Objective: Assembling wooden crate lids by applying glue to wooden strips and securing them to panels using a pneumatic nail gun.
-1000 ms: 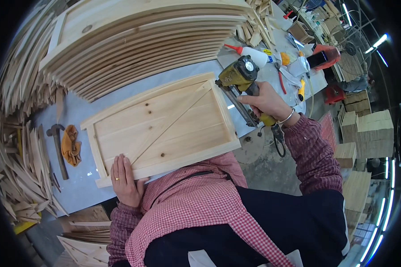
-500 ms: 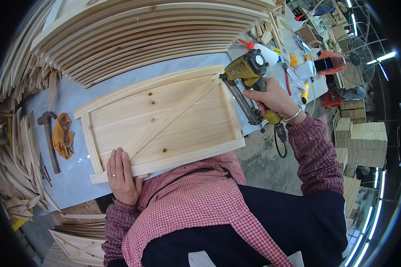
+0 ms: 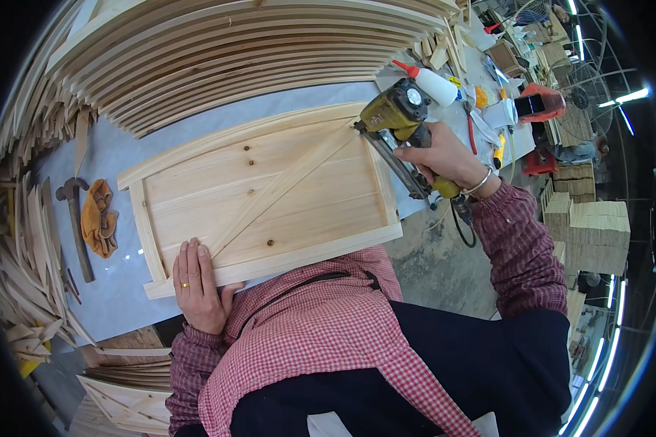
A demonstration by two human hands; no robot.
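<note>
A framed wooden panel (image 3: 306,207) with a diagonal brace (image 3: 280,186) lies on the pale-covered table, its near edge close to my body. My left hand (image 3: 199,288) rests flat on its near left corner, fingers stretched out over the frame strip and thumb at the edge. My right hand (image 3: 448,156) is wrapped round the grip of a yellow and black air nail gun (image 3: 397,113). The nose of the nail gun is at the brace's upper right end, by the panel's far right corner; whether it touches the wood I cannot tell.
Stacked wooden strips (image 3: 255,58) fill the far side. At left lie a hammer (image 3: 78,226), an orange-brown glove (image 3: 99,218) and many loose slats (image 3: 22,269). A white glue bottle (image 3: 436,87) with a red tip, red-handled pliers (image 3: 471,131) and a yellow cutter (image 3: 499,153) lie at right.
My right hand has shifted the nail gun slightly left, bringing its nose over the brace's end. My left hand stays on the panel. The view has shifted slightly.
</note>
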